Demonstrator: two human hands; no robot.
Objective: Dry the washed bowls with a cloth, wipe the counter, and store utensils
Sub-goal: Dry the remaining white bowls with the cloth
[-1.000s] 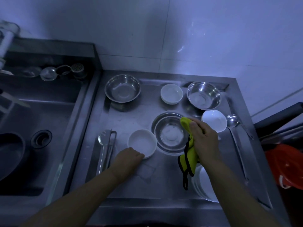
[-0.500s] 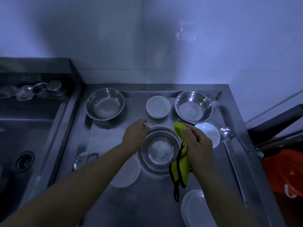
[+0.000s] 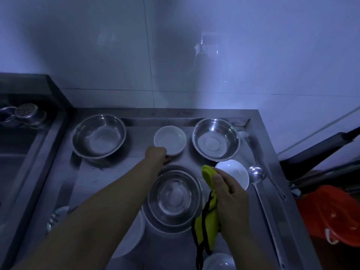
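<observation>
At white bowl [image 3: 169, 140] rim, left hand [image 3: 156, 154] grip seemingly closing, fingers hidden; right hand [image 3: 229, 193] clutches cloth [image 3: 208, 223].

White bowl [image 3: 170, 139] upright, yellow cloth [image 3: 207, 217] bunched

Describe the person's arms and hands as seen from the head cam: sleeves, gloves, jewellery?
Both forearms are bare as far as the frame shows, with no sleeves in view. The left hand and right hand wear no gloves. No watch, bracelet or ring is visible, though the light is dim and the left hand's fingers are mostly hidden.
</observation>
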